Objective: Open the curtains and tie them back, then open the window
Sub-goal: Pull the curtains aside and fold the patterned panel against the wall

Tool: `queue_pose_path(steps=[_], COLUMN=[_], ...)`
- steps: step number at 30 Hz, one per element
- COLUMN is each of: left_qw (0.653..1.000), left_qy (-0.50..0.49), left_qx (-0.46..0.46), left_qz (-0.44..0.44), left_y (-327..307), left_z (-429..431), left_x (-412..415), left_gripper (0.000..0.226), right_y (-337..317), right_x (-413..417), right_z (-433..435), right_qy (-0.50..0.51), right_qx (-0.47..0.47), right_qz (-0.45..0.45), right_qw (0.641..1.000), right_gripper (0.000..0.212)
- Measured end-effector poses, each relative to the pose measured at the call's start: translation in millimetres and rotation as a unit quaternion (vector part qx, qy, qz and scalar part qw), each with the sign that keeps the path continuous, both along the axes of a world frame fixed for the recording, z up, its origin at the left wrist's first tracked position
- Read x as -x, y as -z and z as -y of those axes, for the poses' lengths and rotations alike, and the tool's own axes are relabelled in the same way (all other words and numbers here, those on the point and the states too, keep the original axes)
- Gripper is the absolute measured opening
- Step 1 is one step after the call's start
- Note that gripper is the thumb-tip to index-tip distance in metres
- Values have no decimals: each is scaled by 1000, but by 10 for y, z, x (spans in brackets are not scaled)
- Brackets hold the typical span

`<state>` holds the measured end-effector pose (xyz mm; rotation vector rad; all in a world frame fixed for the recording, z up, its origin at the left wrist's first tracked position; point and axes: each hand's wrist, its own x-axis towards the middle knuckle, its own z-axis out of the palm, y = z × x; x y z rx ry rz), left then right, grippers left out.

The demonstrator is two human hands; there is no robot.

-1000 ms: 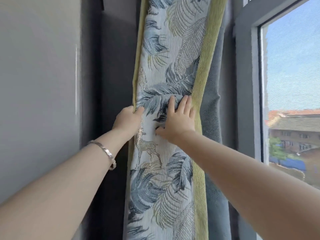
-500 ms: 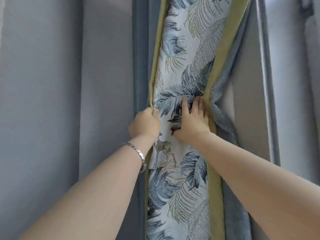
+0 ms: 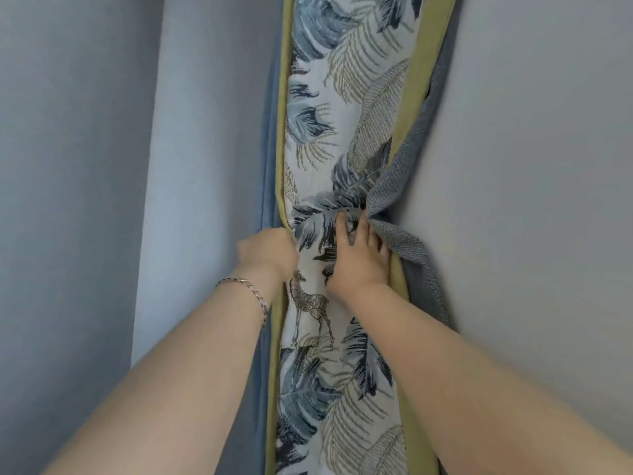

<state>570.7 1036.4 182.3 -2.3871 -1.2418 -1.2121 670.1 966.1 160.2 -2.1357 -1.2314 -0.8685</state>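
The gathered curtain (image 3: 346,97) hangs as a narrow column in the middle of the head view, white with blue and tan leaf print, a deer motif and olive-green borders. My left hand (image 3: 269,250), with a silver bracelet on its wrist, grips the curtain's left border, fingers wrapped behind it. My right hand (image 3: 359,258) pinches the printed front and the right border together, bunching the cloth. A grey woven fold (image 3: 404,207) of the curtain's back side sticks out right of my fingers. The window is out of view.
A plain grey-blue wall (image 3: 85,200) fills the left, with a corner edge running down. A blue strip of fabric (image 3: 270,166) runs beside the curtain's left border. Another grey surface (image 3: 548,200) fills the right.
The view has swung left, so the window and its frame have left the picture. My right hand has gone from lying flat on the print to bunching the curtain's right side toward the middle.
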Motion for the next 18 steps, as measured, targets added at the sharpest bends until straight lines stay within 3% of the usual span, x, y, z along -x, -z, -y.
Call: queue_pose_path(steps=[8, 14, 18], left_qw=[981, 972, 968], left_qy=[-99, -138, -148], left_qx=[-110, -100, -91], left_qz=[-127, -163, -178], left_y=[150, 443, 456], left_z=[-778, -815, -485], left_x=[-246, -145, -50], left_gripper=[21, 25, 26], right_y=[91, 398, 352], right_x=[-285, -236, -153], right_z=[-809, -822, -461], right_qy=[1, -41, -49], right_qx=[37, 118, 187], right_qz=[13, -23, -62], right_qw=[999, 992, 979], right_gripper=[95, 79, 81])
